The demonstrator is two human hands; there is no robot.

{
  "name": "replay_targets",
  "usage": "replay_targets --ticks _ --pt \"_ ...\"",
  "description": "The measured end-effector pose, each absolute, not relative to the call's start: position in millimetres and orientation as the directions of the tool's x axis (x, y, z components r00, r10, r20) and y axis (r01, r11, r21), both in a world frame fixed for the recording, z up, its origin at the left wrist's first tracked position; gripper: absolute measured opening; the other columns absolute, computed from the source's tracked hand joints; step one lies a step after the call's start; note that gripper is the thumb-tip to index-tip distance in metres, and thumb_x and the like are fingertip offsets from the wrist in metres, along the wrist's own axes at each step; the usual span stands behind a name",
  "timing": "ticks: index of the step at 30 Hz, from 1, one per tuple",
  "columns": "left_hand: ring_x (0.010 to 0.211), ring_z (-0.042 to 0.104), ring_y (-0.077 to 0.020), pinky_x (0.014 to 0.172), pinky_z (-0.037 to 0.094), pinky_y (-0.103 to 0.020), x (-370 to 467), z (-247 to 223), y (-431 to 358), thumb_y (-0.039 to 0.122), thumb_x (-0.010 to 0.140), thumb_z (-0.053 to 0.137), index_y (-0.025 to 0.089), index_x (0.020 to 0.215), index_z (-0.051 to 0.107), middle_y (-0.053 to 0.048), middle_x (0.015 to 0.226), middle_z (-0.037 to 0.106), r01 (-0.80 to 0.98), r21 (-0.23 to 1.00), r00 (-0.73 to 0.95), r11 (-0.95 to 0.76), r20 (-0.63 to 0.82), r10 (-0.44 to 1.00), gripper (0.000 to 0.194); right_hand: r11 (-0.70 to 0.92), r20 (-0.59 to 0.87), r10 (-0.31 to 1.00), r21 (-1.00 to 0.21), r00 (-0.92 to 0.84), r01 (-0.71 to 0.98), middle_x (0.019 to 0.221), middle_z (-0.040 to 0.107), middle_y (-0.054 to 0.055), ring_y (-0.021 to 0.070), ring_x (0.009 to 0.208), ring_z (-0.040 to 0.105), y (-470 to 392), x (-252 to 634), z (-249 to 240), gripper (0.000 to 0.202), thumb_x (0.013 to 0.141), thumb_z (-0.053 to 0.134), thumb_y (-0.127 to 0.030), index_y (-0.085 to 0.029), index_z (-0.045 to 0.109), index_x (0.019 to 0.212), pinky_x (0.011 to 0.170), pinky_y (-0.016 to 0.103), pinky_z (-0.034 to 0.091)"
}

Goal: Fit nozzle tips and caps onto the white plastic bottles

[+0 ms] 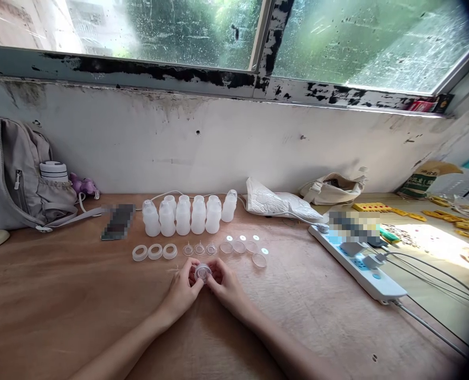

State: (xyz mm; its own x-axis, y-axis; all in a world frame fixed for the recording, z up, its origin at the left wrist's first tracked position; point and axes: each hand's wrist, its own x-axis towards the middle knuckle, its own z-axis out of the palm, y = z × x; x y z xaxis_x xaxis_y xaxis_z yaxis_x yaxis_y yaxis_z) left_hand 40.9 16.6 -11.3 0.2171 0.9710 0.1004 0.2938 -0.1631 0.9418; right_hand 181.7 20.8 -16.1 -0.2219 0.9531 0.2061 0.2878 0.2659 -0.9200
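— While we lean over the big brown wooden table (79,295), what do we see, going from big to small?

— We see a grey cloth backpack (16,174) at the far left by the wall. A long white power strip (356,266) lies on the right side, with plugs in it. Near the wall stands a bunch of small white plastic bottles (187,214), close together.

— And in front of the bottles?

— Three white plastic rings (155,252) lie in a row. Beside them lie small clear round caps (244,248).

— What do our hands do?

— Our left hand (181,290) and our right hand (228,287) meet just in front of that row. Both sets of fingers are pinched on one small clear round plastic cap (203,272), which sits between our fingertips, just above the table.
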Motion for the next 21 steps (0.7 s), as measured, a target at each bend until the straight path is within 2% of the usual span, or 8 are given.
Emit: replay_targets --ticks 3,9,15,21 --pt "0.057 0.051 -0.01 0.053 0.038 -0.02 40.8 -11.1 15.4 0.02 0.074 0.048 0.021 0.087 0.045 0.003 0.07 0.056 0.366 0.913 0.224 -0.182 0.103 0.969 0.013 0.302 0.233 0.947 -0.879 -0.221 0.369 0.07 0.058 0.001 0.0102 0.057 0.05 20.4 180.9 -14.9 0.006 0.075 0.05 -0.019 -0.017 0.052 0.08 0.052 0.022 0.041" --pt "0.056 0.05 -0.0099 0.051 0.035 -0.019 40.5 -13.2 16.2 0.022 0.076 0.047 0.021 0.088 0.046 0.004 0.069 0.057 0.401 0.897 0.226 -0.184 0.098 0.969 0.012 0.316 0.256 0.947 -0.848 -0.194 0.426 0.064 0.055 -0.001 0.0097 0.053 0.047 18.6 178.6 -14.2 0.002 0.073 0.049 -0.017 -0.017 0.05 0.075 0.051 0.021 0.038" --pt "0.053 0.051 -0.0096 0.051 0.038 -0.019 40.5 -13.8 17.9 0.024 0.075 0.049 0.02 0.092 0.049 0.002 0.069 0.059 0.357 0.92 0.209 -0.163 0.091 0.974 0.017 0.294 0.255 0.956 -0.863 -0.149 0.412 0.064 0.056 0.0 0.0104 0.054 0.049 18.0 178.1 -12.8 0.004 0.073 0.048 -0.017 -0.018 0.05 0.076 0.051 0.021 0.039" --pt "0.06 0.055 -0.0112 0.051 0.041 -0.02 41.4 -5.4 14.1 0.031 0.077 0.049 0.019 0.092 0.049 -0.002 0.079 0.062 0.268 0.951 0.202 -0.152 0.099 0.974 0.02 0.352 0.316 0.936 -0.838 -0.155 0.417 0.068 0.056 0.0 0.0101 0.055 0.047 16.1 181.8 -6.9 0.013 0.072 0.046 -0.014 -0.018 0.052 0.083 0.051 0.021 0.038"
